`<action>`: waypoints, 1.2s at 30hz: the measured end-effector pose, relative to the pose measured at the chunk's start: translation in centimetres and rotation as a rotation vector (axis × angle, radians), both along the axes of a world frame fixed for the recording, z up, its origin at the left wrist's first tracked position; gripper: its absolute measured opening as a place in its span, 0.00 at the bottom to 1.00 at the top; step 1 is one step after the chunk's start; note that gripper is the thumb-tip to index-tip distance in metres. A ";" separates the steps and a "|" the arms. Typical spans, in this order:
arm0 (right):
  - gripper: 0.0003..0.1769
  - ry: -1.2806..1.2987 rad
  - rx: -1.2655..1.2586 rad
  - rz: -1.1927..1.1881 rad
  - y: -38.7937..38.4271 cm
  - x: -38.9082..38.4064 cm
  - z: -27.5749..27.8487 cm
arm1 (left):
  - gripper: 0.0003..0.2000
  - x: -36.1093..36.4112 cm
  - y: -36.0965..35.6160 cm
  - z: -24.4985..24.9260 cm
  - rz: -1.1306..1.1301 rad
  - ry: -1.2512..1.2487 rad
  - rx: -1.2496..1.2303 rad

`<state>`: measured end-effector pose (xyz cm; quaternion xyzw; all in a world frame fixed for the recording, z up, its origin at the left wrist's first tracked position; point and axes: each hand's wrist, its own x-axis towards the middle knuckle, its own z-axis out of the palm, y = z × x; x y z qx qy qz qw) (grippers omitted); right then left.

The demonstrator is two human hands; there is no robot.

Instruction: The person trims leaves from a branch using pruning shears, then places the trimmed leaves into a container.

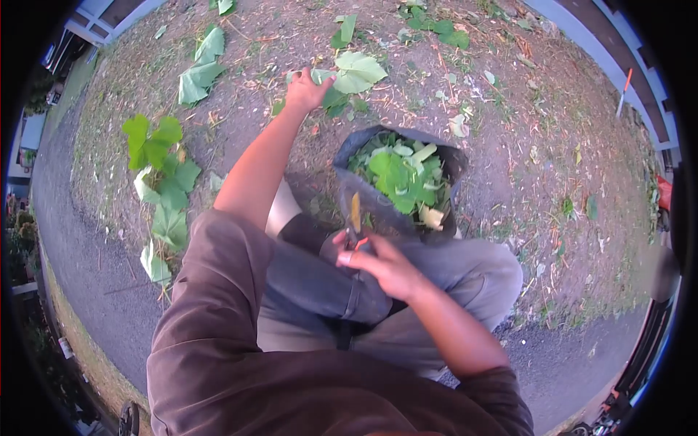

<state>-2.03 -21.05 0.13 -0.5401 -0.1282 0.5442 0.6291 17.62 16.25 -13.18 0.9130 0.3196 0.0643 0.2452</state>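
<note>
My left hand (304,91) reaches far forward to the ground and closes on a cut stem with large green leaves (355,73). My right hand (378,260) rests over my knee and grips a pair of pruning shears (355,218), blades pointing up toward a dark bag (347,158). The bag stands open just beyond my knees and is filled with green leaf cuttings (398,174).
More cut leafy stems (161,182) lie on the left at the edge of the bare dirt, with others (200,65) farther up. A paved path (94,276) runs along the left and bottom. A pale blue rail (603,51) borders the upper right.
</note>
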 end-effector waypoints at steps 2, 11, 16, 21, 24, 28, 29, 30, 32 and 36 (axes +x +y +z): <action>0.29 -0.020 0.013 0.006 0.3 0.3 0.0 | 0.48 2.5 0.7 -1.1 -0.040 0.069 0.103; 0.22 -0.014 -0.002 0.010 0.2 0.7 -0.2 | 0.22 5.6 5.7 -7.9 -0.263 0.109 0.302; 0.23 -0.052 -0.023 0.022 0.3 0.9 0.2 | 0.23 4.7 5.4 -6.1 -0.223 -0.039 0.250; 0.25 -0.087 -0.023 0.038 0.2 0.8 0.4 | 0.30 2.0 1.8 -0.1 -0.172 -0.139 0.088; 0.29 -0.120 -0.034 0.037 0.2 0.6 0.2 | 0.35 0.8 0.7 1.3 -0.201 -0.064 0.076; 0.35 -0.146 -0.052 0.039 0.1 0.8 0.1 | 0.37 2.4 1.2 -1.5 -0.122 -0.181 0.151; 0.35 -0.143 -0.058 0.035 0.2 0.9 0.1 | 0.37 3.2 1.4 -1.8 -0.126 -0.179 0.145; 0.36 -0.147 -0.051 0.034 0.2 1.1 0.3 | 0.36 4.1 1.8 -2.2 -0.152 -0.082 0.129; 0.36 -0.137 -0.053 0.033 0.3 1.2 0.2 | 0.34 5.8 3.1 -4.6 -0.181 0.027 0.104; 0.38 -0.153 -0.059 0.061 0.3 1.2 -0.7 | 0.23 6.2 3.0 -6.7 -0.274 0.075 0.243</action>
